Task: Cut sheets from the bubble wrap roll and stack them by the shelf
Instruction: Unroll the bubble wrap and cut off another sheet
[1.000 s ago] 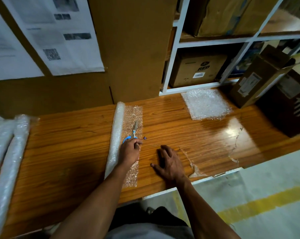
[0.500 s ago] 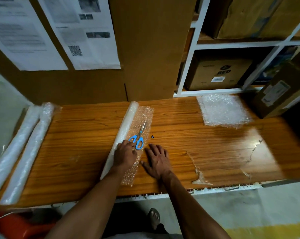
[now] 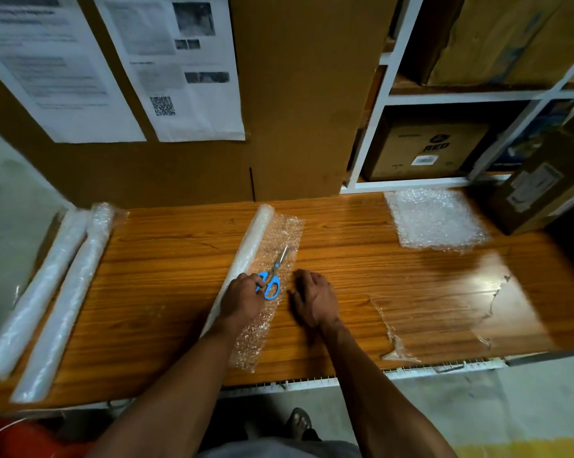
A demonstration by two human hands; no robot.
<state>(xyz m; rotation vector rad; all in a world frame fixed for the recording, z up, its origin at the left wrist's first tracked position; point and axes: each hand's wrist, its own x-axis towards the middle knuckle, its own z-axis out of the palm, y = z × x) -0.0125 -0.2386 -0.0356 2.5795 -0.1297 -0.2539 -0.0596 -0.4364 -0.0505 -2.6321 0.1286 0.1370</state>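
Watching: a person stands at the table (image 3: pixel 166 276), both hands down beside the roll (image 3: pixel 246 259).
Roll: lying mid-table, one end toward the back wall, a narrow flap (image 3: pixel 272 259) unrolled off its right side.
Left hand (image 3: pixel 242 300): resting on the roll, fingers curled at the blue loops of the scissors (image 3: pixel 274 276); I cannot tell whether they are through the loops or only touching them.
Right hand (image 3: pixel 315 299): just right of the roll, fingers curled loosely down onto the table at the flap's edge, gripping nothing that I can make out.
Scissors: lying on the flap, blades closed, tips pointing away from the person.
Stack (image 3: pixel 436 223): cut sheets lie well to the right of the roll, at the foot of the shelf (image 3: pixel 371 133).
Handling: looks featherlight, soft and floppy; the flap will likely wrinkle and slide on the glossy wood, so pinching its free edge and keeping a palm on the roll seems the surest hold.
Edges: near ends of roll and flap come close to the table's front edge.
Room: bare wood between roll and stack gives space to pull more out rightward; torn clear film (image 3: pixel 444 312) lies right of the roll near the front.
Left of roll: two spare rolls (image 3: pixel 51 299) at the table's far left end.
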